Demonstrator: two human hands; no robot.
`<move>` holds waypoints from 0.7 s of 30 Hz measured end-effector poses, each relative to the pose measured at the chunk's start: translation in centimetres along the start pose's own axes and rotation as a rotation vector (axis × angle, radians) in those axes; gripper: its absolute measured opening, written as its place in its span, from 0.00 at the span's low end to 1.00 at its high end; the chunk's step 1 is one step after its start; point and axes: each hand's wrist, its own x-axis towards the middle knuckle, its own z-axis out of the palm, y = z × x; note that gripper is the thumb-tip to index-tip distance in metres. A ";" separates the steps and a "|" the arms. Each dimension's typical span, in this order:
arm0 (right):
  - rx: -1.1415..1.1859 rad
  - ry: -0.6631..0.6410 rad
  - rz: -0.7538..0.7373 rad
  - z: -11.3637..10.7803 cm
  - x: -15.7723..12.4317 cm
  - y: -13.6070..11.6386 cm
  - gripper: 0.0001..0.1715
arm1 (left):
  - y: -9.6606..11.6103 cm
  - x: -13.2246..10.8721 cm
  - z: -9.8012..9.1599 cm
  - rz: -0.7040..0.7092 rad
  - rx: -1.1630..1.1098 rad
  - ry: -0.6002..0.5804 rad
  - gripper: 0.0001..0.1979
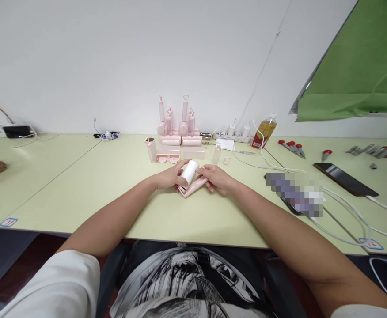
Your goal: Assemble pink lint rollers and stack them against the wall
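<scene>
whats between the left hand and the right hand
In the head view, a white roll and a pink plastic part lie between the left hand and right hand.

Seemingly a workshop: labelled tables [57, 185] in a row, grouped pink parts [191, 142], power strip [238, 138].

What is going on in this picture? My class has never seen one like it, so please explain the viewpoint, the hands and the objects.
There is no machine here: a person works with two bare hands. The one picture comes from a camera on their head, looking forward and down. The left hand holds a white roll; the right hand holds a long pink piece. On the pale table, pink parts stand beyond the hands. Towards the right are a bottle and a dark phone.
</scene>
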 end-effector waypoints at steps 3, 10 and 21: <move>0.047 -0.032 -0.034 -0.1 0.0 0.0 0.17 | 0.0 -0.1 0.1 -0.007 -0.005 -0.026 0.43; 0.077 -0.025 -0.024 -0.6 0.4 0.3 0.16 | 0.5 -0.2 0.5 -0.008 -0.045 -0.013 0.45; 0.001 0.101 -0.010 -0.8 0.9 0.6 0.10 | -0.7 1.8 -0.1 -0.068 -0.358 0.322 0.39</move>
